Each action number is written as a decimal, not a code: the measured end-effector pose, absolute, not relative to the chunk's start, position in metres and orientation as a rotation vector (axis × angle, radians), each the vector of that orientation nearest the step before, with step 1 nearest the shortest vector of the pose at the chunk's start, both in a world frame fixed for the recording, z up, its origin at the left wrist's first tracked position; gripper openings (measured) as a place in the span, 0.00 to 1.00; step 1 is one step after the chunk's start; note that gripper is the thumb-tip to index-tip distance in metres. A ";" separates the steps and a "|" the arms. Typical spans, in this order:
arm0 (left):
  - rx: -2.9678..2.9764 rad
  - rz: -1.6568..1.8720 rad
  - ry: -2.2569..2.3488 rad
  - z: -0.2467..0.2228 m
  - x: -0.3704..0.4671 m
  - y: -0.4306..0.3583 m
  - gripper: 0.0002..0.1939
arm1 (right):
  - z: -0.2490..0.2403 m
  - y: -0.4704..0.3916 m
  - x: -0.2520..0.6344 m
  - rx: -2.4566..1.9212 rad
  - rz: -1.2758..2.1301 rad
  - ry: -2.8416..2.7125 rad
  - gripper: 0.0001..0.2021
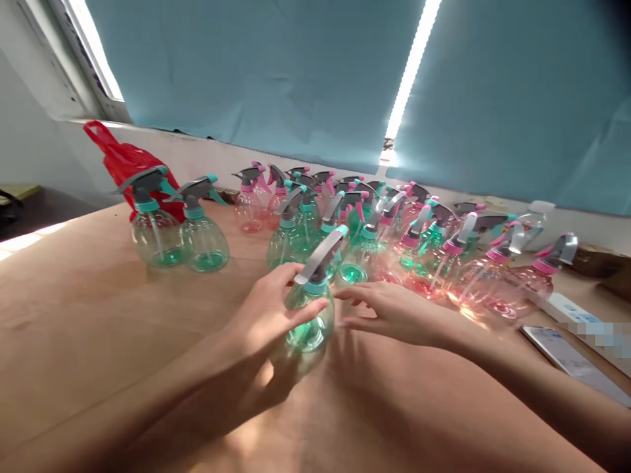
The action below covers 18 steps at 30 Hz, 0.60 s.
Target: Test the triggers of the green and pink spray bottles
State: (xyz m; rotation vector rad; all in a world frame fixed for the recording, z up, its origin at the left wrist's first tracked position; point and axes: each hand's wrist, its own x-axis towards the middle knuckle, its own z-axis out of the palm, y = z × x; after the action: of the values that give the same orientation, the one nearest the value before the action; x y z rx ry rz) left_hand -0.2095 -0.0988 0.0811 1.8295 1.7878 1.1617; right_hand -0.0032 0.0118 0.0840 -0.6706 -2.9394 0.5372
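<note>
One green bottle (pixel 309 322) is in front of the group of bottles (pixel 409 242), over the near part of the table (pixel 89 309), leaning slightly; whether its base touches the wood I cannot tell. The left hand (pixel 266 307) is curled around its left side, thumb across the front of the body and fingers up by the shoulder. The right hand (pixel 387 310) is just beside it on the other side, holding nothing, its fingers loosely spread and pointing at the body; whether a fingertip touches I cannot tell. The body looks like thin, clear plastic, and no liquid can be made out, so it should be light, springy under a squeeze, and perhaps a little slippery on its smooth, round wall. Most of the bulk above sits in the grey sprayer (pixel 323 256), so it is probably top-heavy and quick to tip if nudged high. A gentle wrap around the widest part seems the surest hold, with the teal collar (pixel 315 287) a firmer, narrower place for a pinch. The sprayer's trigger likely gives under pressure, making it a poor handle. Dents seem likelier than breakage if the grip is too hard.
</note>
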 end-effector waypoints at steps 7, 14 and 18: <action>1.717 1.241 2.141 0.084 -0.296 -0.116 0.24 | 0.102 0.017 -0.078 -0.765 0.543 -2.582 0.21; 1.619 1.327 2.141 0.085 -0.328 -0.098 0.26 | 0.094 0.022 -0.125 -0.997 0.668 -2.373 0.33; 1.657 1.318 2.101 0.083 -0.333 -0.081 0.27 | 0.093 0.028 -0.137 -1.015 0.705 -2.313 0.36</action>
State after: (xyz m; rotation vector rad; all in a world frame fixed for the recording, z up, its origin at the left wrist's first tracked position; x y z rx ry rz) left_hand -0.3332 -0.0813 0.0834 1.6570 2.1014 1.3181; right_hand -0.1373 0.0285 0.0926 -1.0154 -2.3131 0.7053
